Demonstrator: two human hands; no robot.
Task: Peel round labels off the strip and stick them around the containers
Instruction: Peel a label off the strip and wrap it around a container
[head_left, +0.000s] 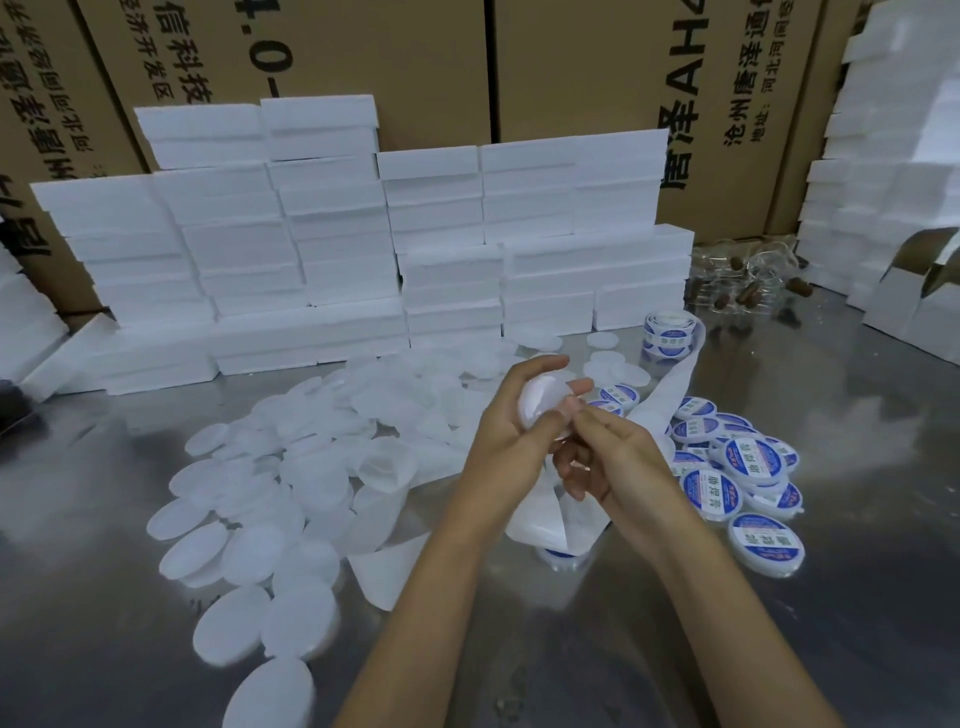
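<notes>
The left hand grips a blank container; the right hand, at four o'clock, pinches at its rim, label placement apparently next

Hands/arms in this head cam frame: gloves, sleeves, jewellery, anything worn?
Nothing worn that shows. The left hand and right hand are bare, no gloves and no rings visible. Both forearms are bare right down to the bottom edge of the frame, with no sleeve cuff, watch or wristband in view. No markings visible either.

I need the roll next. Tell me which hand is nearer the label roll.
Right. The right hand is below and just left of the label roll; the left hand, gripping a white container, sits farther left.
</notes>
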